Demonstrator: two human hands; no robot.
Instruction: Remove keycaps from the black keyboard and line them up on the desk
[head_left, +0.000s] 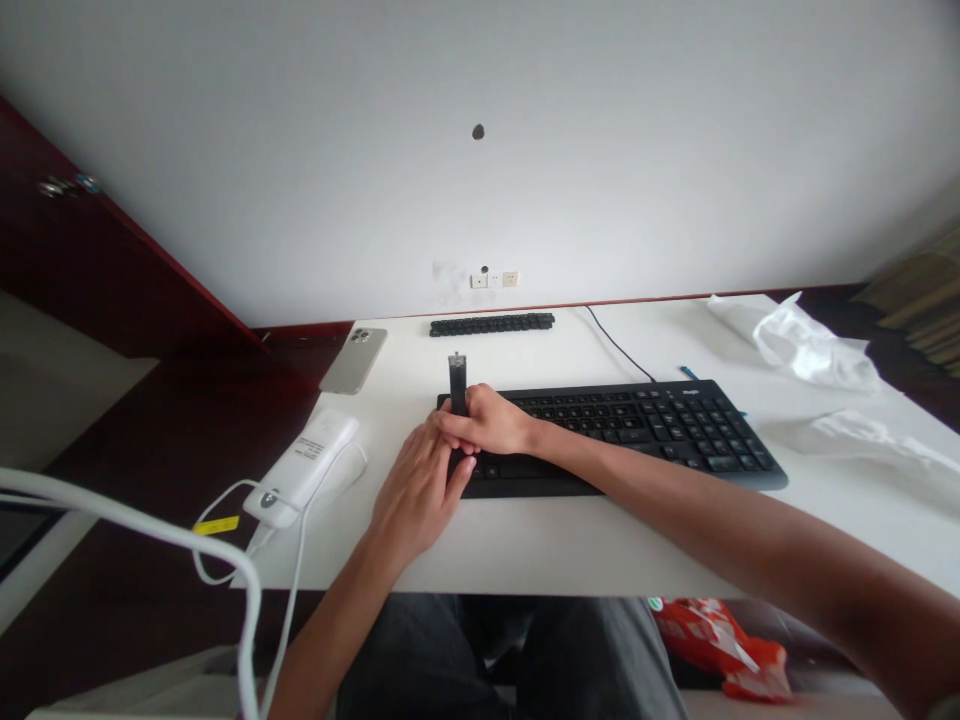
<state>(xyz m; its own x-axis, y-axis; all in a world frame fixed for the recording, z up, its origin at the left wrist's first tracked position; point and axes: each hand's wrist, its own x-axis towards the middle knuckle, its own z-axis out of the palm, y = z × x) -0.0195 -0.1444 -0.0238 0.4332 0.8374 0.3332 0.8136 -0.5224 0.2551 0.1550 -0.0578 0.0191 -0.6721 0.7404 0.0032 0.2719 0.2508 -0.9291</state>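
A black keyboard [652, 425] lies on the white desk, some of its key positions looking bare on the left half. At its left end, my right hand [491, 420] is closed around an upright dark, narrow tool [457, 378] with a notched tip pointing up. The tool's lower end is hidden by my fingers. My left hand [420, 485] lies flat against the keyboard's left end, thumb apart, its fingertips partly covered by my right hand. Toward the wall sits a row of black keycaps [491, 325].
A phone [354, 360] and a white power-bank-like device [304, 465] with a white cable [225, 555] are on the left. Crumpled white plastic [806, 345] covers part of the right side. A blue-tipped stick [688, 372] pokes out behind the keyboard. Below the desk is a red bag [712, 640].
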